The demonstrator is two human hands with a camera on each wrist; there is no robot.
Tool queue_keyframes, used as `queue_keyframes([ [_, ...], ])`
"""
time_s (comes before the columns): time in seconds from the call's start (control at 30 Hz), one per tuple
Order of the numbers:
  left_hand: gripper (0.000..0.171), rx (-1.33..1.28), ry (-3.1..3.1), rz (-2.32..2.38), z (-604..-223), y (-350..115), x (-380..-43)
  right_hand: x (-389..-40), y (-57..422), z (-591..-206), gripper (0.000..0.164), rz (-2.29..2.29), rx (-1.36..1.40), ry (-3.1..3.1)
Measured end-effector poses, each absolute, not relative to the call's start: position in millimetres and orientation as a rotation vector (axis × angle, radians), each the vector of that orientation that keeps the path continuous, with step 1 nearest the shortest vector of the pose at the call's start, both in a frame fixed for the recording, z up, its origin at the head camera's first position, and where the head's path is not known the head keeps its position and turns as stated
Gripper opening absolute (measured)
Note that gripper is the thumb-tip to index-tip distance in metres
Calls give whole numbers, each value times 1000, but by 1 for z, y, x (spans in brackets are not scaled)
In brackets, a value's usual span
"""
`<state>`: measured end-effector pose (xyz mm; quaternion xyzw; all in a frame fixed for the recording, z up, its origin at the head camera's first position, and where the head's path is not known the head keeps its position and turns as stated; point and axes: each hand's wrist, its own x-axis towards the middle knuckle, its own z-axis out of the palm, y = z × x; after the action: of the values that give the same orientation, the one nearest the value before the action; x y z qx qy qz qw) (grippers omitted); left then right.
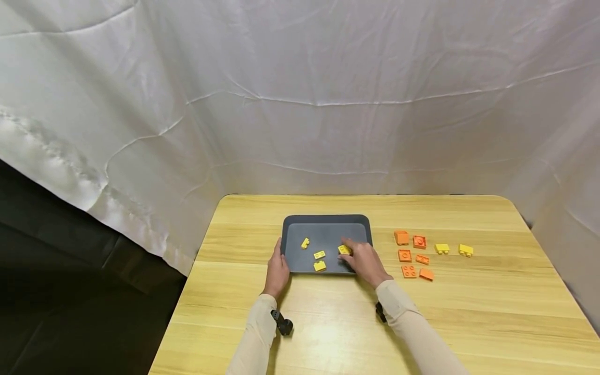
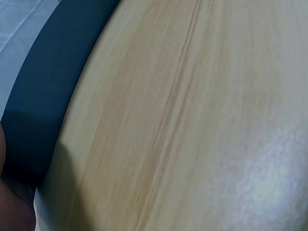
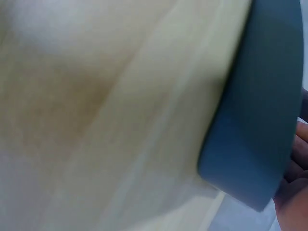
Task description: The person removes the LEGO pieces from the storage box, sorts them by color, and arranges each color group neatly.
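A shallow dark grey tray (image 1: pixel 328 219) sits on the wooden table with several yellow toy bricks inside. My left hand (image 1: pixel 277 271) holds the tray's left side near its front corner, its fingers pointing away from me along the wall. Over the right part of the tray, my right hand (image 1: pixel 364 260) pinches a yellow toy brick (image 1: pixel 342 250) between thumb and fingers. Left of it lie a small yellow brick (image 1: pixel 305 243), a two-stud yellow brick (image 1: pixel 319 254) and another yellow brick (image 1: pixel 320 266). The right wrist view shows the tray's outer wall (image 3: pixel 255 106) with curled fingers (image 3: pixel 301 151) beyond it.
Right of the tray, several orange toy bricks (image 1: pixel 405 255) are laid out in two columns. Further right lie two yellow bricks (image 1: pixel 441 249), side by side. A pale curtain (image 1: pixel 328 135) hangs behind the table (image 1: pixel 337 323).
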<state>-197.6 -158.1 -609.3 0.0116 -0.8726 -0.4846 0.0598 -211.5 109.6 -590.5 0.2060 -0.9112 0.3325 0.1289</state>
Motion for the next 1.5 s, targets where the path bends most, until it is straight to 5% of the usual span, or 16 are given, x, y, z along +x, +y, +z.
queue_keyframes([
  [1.5,53,33,-2637,-1476,-609,-157,-195,-211,147,-571,55,1027,463,-2479],
])
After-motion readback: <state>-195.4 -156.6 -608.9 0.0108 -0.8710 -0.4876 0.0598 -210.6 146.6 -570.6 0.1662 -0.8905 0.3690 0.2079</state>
